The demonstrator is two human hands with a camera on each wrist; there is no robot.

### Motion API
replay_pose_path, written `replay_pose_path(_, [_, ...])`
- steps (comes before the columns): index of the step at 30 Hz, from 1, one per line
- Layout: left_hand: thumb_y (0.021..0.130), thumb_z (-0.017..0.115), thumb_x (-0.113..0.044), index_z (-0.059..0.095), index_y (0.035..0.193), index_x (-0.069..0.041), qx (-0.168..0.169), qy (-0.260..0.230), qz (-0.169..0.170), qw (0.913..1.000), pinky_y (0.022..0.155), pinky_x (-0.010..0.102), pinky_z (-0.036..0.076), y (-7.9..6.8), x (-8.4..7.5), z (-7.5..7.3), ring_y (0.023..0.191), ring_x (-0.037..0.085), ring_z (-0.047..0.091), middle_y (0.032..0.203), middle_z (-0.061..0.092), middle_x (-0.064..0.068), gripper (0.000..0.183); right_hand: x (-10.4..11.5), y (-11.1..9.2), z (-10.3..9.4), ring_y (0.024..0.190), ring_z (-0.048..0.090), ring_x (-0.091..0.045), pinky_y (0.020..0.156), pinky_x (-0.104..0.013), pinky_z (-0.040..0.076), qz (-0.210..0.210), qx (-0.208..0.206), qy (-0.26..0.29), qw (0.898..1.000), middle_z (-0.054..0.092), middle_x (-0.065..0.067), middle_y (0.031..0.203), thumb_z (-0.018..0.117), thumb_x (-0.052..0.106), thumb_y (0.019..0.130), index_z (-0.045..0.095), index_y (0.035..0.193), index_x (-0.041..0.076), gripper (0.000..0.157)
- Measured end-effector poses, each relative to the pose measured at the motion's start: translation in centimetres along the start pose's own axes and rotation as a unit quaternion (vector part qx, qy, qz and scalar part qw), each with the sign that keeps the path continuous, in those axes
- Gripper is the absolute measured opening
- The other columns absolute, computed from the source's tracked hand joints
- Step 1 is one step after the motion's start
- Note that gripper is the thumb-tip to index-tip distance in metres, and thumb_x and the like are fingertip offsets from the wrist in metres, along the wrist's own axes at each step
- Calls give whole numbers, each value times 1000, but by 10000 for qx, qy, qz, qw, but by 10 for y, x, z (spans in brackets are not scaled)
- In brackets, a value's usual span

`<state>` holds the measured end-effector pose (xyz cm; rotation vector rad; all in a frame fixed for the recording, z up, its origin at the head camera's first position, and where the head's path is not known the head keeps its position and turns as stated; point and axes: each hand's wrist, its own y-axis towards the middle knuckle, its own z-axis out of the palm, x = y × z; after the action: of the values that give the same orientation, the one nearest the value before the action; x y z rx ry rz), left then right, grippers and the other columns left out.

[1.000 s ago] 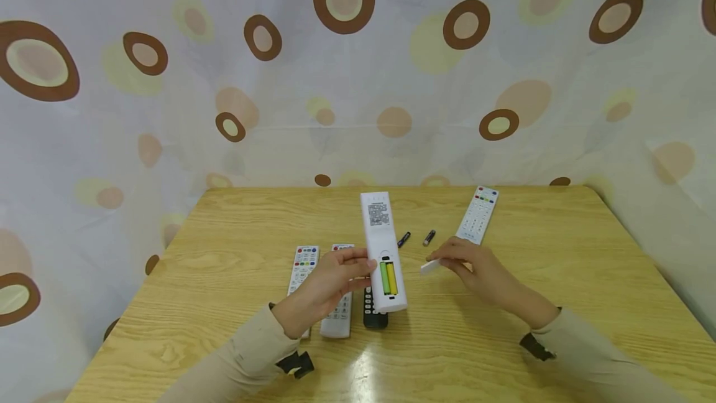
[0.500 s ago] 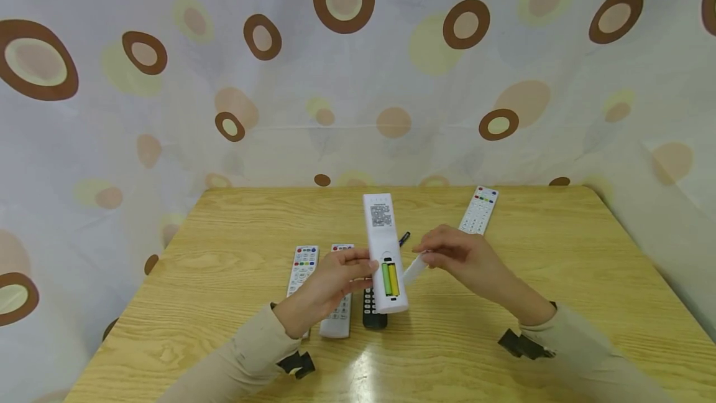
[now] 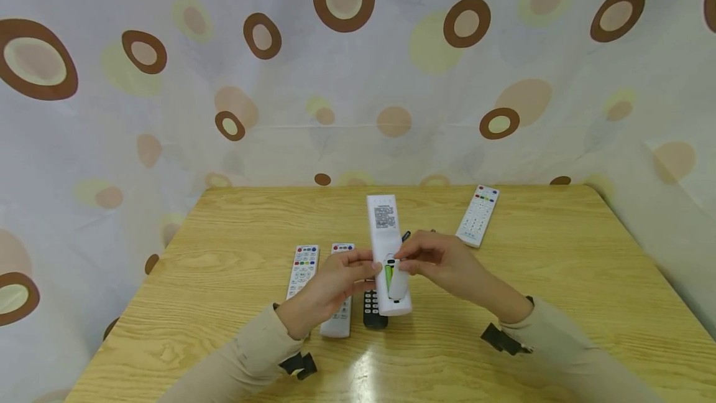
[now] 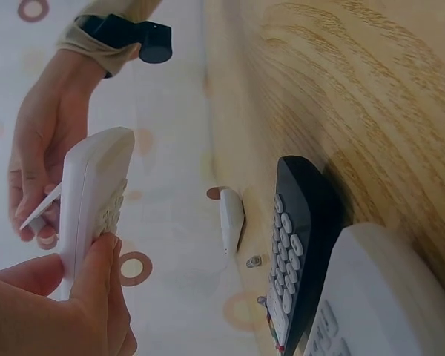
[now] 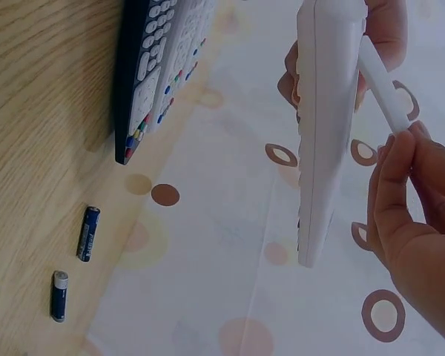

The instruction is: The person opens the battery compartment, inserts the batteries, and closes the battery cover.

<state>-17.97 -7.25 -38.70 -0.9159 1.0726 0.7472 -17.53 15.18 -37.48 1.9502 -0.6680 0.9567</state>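
My left hand point(image 3: 335, 285) grips a white remote control point(image 3: 385, 241) by its edge, its back turned toward the head camera. In its battery bay a green battery point(image 3: 388, 277) shows, with a second one mostly hidden. Between thumb and fingers my right hand point(image 3: 442, 260) pinches the white battery cover point(image 3: 399, 283), which slants over the bay. The right wrist view shows the cover's point(image 5: 384, 85) lower end against the remote's back and its upper end standing away from it, at my right fingertips.
Left of centre lie two white remotes point(image 3: 302, 269) point(image 3: 335, 322) and a black one point(image 3: 375, 313), partly behind my left hand. Another white remote point(image 3: 478, 216) lies at the back right. Two dark blue batteries point(image 5: 89, 233) point(image 5: 59, 297) rest on the wooden table point(image 3: 252, 216). A patterned cloth point(image 3: 358, 79) hangs behind.
My right hand has moved left, bringing the battery cover from beside the remote onto its open battery bay. The held remote has shifted slightly right.
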Motion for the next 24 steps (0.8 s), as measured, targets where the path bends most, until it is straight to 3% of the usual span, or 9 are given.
replay_pose_path(4, [94, 61, -7, 54, 124, 10, 52, -38, -22, 10000, 95, 41, 50, 0, 2, 0, 101, 20, 62, 112, 62, 15, 35, 0, 2, 2, 85, 60, -12, 70, -28, 58, -85, 55, -132, 9999, 64, -10, 93, 67, -5, 86, 70, 98, -1, 13])
replay_pose_path(14, [95, 60, -8, 53, 125, 10, 107, -64, -10, 9999, 96, 41, 50, 1, 3, 0, 102, 20, 62, 113, 61, 16, 35, 5, 2, 2, 83, 58, -11, 68, -27, 57, 260, 3, -60, 9996, 65, -12, 93, 67, -3, 86, 71, 97, -2, 12])
replay_pose_path(24, [95, 61, -7, 52, 126, 10, 94, -83, 4, 9999, 96, 42, 50, 2, 3, 0, 99, 18, 62, 108, 63, 13, 37, 0, 2, 6, 84, 57, -10, 69, -25, 57, 116, -35, -11, 9999, 63, -13, 92, 67, -5, 85, 71, 96, -4, 12])
